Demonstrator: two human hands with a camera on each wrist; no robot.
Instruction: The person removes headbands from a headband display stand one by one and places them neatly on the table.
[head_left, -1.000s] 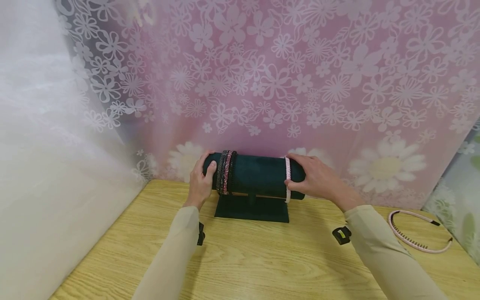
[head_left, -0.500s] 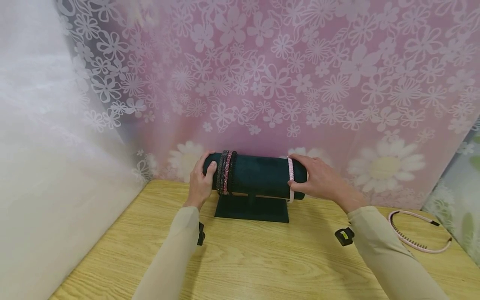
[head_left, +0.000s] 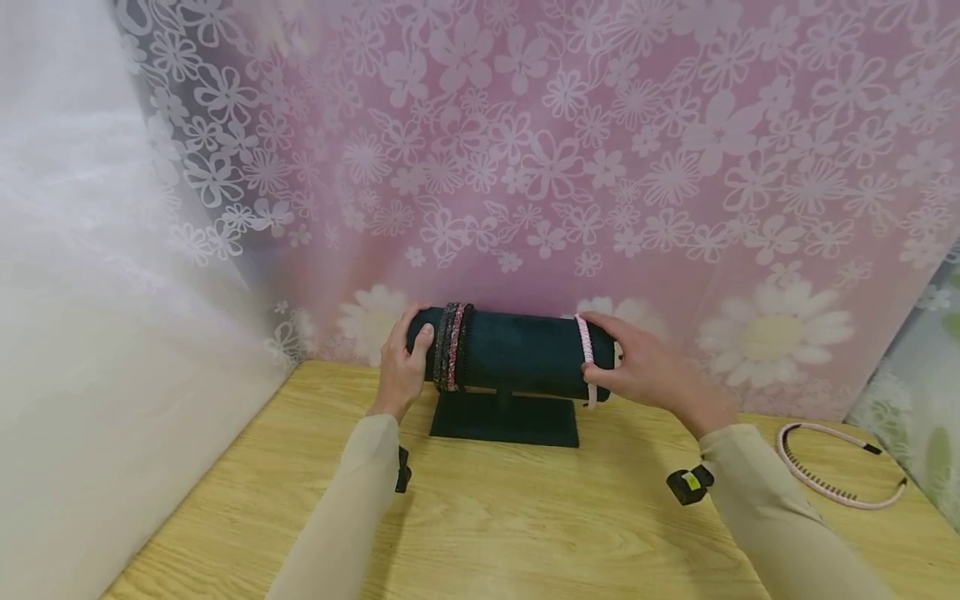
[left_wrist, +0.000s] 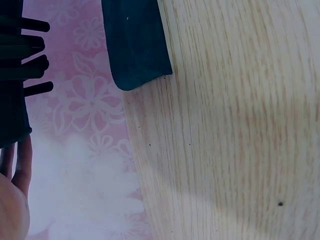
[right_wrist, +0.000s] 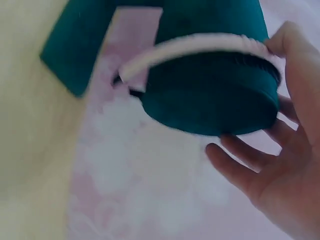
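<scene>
A dark green velvet headband stand point(head_left: 525, 350), a horizontal roll on a flat base, stands on the table. My left hand point(head_left: 401, 367) grips the roll's left end, thumb in front. Beside it several headbands, dark and glittery pink point(head_left: 453, 346), sit close together round the roll. Near the right end a pink headband point(head_left: 587, 342) arches over the roll, slightly slanted. My right hand point(head_left: 648, 367) pinches this headband; in the right wrist view the thumb point(right_wrist: 285, 42) presses on its band, its dark-tipped ends point(right_wrist: 134, 93) reach past the roll, and the other fingers extend by the roll's end.
Another pink headband point(head_left: 795, 462) with inner teeth lies on the wooden table point(head_left: 510, 517) at the right. A pink flowered curtain point(head_left: 510, 208) hangs close behind the stand, and a white sheet point(head_left: 150, 350) borders the left side.
My right hand has shifted a little to the right along with the pink headband, which now slants more towards the roll's right end. The left hand keeps its place on the stand.
</scene>
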